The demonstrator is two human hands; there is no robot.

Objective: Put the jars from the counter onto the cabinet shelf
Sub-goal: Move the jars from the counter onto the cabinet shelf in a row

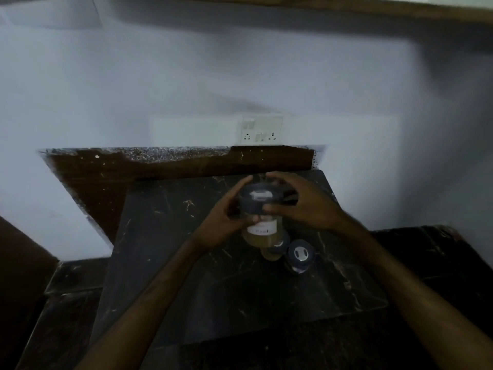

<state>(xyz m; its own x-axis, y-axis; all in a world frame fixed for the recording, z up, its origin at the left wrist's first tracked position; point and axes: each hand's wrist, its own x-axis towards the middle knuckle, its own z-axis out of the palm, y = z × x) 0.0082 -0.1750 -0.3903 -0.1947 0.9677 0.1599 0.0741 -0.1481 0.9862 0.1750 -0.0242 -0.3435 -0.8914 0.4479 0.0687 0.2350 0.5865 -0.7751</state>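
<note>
Glass-looking jar [262,222], probably heavy and slick: left hand [226,217] at nine, right hand [301,206] at three, both grips pressed around its lid.

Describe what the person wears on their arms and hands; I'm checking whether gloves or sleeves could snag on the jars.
Nothing is worn: the left hand and right hand are bare, without gloves, and both forearms are uncovered, with no sleeve in view. No ring, watch or bracelet can be made out in the dim, blurred picture.
</note>
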